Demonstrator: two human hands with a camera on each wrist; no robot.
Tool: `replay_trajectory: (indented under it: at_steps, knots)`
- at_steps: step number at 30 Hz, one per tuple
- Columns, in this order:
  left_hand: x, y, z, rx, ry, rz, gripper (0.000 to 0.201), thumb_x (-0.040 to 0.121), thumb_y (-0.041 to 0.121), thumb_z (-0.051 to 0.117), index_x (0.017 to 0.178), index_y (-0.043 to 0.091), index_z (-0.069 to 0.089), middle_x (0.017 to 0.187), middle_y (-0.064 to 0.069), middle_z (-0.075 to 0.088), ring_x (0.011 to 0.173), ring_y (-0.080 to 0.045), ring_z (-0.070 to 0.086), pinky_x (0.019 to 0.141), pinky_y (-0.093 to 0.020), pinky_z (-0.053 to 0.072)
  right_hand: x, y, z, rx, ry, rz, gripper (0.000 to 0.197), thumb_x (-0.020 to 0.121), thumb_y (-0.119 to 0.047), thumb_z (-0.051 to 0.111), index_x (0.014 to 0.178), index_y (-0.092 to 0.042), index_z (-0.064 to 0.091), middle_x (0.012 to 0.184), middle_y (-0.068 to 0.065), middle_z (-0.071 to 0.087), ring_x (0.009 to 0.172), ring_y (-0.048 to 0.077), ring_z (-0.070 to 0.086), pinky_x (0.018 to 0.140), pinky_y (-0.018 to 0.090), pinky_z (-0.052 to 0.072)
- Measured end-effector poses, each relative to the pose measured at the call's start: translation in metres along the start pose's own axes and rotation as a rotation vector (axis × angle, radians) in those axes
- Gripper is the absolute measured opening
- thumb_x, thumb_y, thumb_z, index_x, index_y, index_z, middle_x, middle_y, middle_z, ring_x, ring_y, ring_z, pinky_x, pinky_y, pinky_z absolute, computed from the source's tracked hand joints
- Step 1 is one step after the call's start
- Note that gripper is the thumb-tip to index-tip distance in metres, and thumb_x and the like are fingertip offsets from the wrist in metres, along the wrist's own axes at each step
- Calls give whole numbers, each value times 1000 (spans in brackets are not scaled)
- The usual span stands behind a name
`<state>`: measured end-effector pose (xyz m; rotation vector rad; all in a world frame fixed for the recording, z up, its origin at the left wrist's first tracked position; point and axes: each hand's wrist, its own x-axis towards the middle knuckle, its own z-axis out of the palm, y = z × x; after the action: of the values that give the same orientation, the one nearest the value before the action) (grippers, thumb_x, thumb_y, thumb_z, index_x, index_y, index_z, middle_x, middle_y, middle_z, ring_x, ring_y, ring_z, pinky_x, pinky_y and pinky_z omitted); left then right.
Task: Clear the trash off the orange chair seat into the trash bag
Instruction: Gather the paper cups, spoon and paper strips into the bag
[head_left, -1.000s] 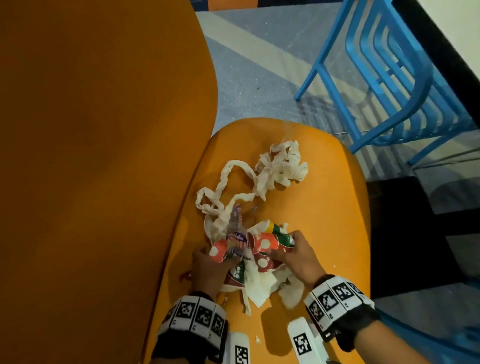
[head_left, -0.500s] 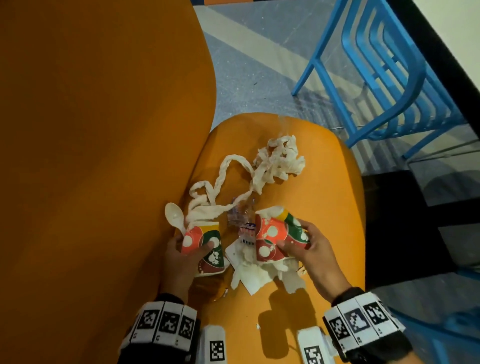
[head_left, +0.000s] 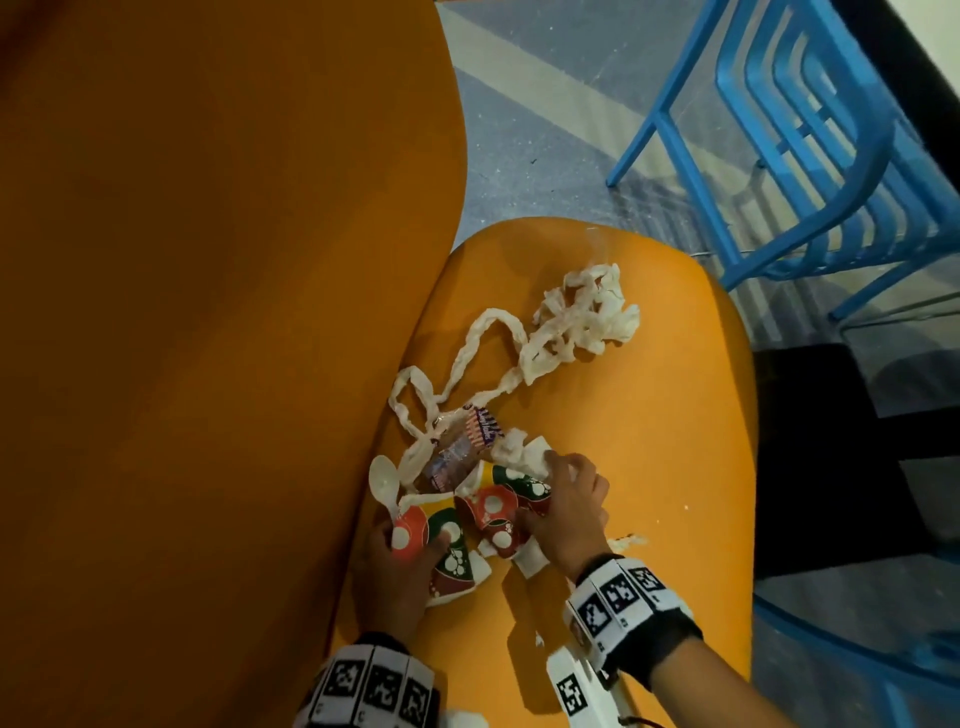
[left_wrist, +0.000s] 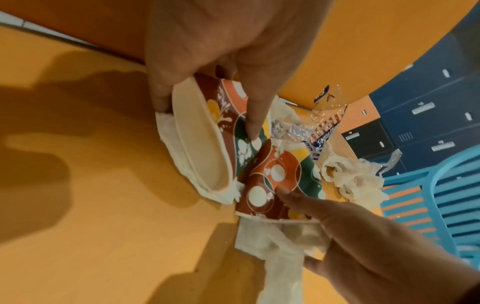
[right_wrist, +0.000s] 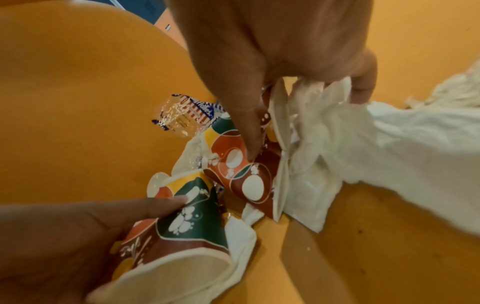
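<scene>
Trash: each hand clamps one crushed paper cup (head_left: 447, 540), left hand (head_left: 395, 577) at seven o'clock, right hand (head_left: 566, 509) beside. Light, soft; grip mid-wall.

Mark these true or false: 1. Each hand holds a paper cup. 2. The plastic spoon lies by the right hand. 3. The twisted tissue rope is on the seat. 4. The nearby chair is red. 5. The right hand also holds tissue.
1. True: the left hand grips one paper cup, the right hand the other cup.
2. False: the spoon lies beside the left hand.
3. True: the tissue rope lies on the orange seat.
4. False: the nearby chair is blue.
5. True: crumpled tissue is under its fingers.
</scene>
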<state>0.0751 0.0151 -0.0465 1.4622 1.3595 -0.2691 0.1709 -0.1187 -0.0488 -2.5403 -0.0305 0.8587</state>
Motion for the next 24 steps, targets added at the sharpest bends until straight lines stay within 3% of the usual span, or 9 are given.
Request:
replay_trajectory:
  at_steps: [3, 5, 8, 13, 17, 22, 24]
  knots:
    - [2, 1, 4, -112, -11, -51, 74, 65, 28, 81, 128, 14, 45, 125, -10, 57, 114, -34, 56, 97, -52, 48, 3, -2, 4, 299, -82, 1, 79, 77, -21, 70, 142, -13, 24, 137, 10, 37, 127, 28, 38, 106, 41, 39]
    - [4, 5, 6, -144, -24, -79, 71, 69, 22, 79, 129, 14, 42, 126, -11, 57, 114, -34, 57, 98, -51, 48, 3, -1, 3, 468, -152, 34, 73, 75, -18, 73, 137, -15, 34, 131, 7, 52, 121, 25, 51, 104, 41, 43]
    - [7, 11, 6, -126, -46, -94, 70, 69, 16, 79, 128, 9, 43, 127, -16, 57, 114, -35, 57, 96, -48, 49, 1, 2, 0, 567, -199, 42, 54, 72, -17, 75, 121, -18, 52, 122, 10, 64, 111, 29, 60, 100, 50, 46]
    - [-1, 16, -6, -127, -68, -32, 61, 67, 10, 79, 122, 10, 51, 124, -19, 61, 105, -33, 60, 95, -52, 50, -14, 11, -13, 769, -119, 68, 42, 73, -6, 73, 108, -24, 57, 115, 11, 67, 107, 30, 63, 98, 50, 48]
    - [-17, 23, -18, -173, -63, -2, 63, 72, 6, 73, 129, 9, 47, 130, -19, 56, 114, -36, 55, 96, -48, 47, -31, 28, -35, 952, -11, 156, 48, 75, 1, 69, 120, -8, 56, 117, 19, 66, 106, 35, 62, 95, 50, 50]
    - [-39, 36, -27, -161, -109, 71, 59, 73, 5, 72, 127, 8, 48, 125, -18, 59, 106, -32, 57, 92, -46, 48, -45, 42, -55, 1085, 56, 200, 51, 76, 1, 68, 124, -7, 53, 113, 17, 67, 101, 33, 64, 86, 42, 54]
    - [-39, 40, -27, -155, -102, 60, 62, 73, 8, 73, 128, 9, 47, 128, -18, 57, 112, -35, 56, 94, -47, 48, -43, 34, -56, 1128, 39, 185, 51, 75, 1, 69, 123, -6, 54, 112, 17, 67, 100, 34, 64, 87, 44, 54]
